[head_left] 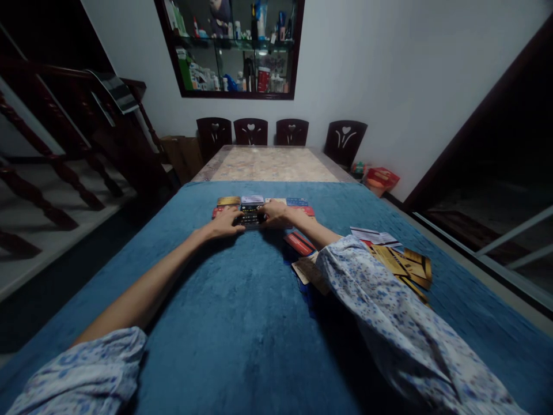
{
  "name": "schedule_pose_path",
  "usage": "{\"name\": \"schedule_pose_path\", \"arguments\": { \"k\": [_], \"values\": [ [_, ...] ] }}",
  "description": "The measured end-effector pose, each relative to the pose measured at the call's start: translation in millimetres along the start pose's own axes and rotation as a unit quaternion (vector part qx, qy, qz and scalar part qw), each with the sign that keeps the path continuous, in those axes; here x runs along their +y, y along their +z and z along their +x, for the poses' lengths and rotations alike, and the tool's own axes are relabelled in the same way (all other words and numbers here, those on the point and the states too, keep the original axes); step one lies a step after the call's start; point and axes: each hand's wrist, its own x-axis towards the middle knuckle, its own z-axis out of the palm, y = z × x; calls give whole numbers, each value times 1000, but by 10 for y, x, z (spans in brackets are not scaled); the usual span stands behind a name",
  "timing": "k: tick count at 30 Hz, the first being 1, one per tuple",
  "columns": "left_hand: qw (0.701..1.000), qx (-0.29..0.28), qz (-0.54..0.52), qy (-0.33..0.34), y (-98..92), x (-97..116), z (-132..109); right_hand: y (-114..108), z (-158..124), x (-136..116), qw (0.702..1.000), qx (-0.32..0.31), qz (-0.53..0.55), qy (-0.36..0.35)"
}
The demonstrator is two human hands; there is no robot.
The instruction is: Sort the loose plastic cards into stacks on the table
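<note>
A black card with pale print lies on the blue cloth between my two hands. To its left, my left hand rests with thumb and fingers apart at the card's edge. My right hand has its fingers bent and closed on the card's right edge. Behind them runs a row of cards: a gold card, a pale silver card, a whitish card and a blue card. Red cards show beside both hands, partly covered by them.
Under my right forearm lies a loose pile with a red card and a beige card. Gold cards and white striped cards are spread to the right. The blue cloth covers the table's near part; chairs stand behind.
</note>
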Motion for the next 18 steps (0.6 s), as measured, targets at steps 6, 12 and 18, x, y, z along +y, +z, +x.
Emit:
{"name": "schedule_pose_path", "arguments": {
  "k": [6,12,18],
  "values": [
    [1000,-10,18,12,14,-24,-11,33,3,28,1000,13,2,-14],
    [999,-1,34,0,-6,34,-59,42,-16,36,999,29,-11,-10],
    [999,22,40,-8,-54,77,-112,-2,-119,40,999,49,-23,6]
  ]
}}
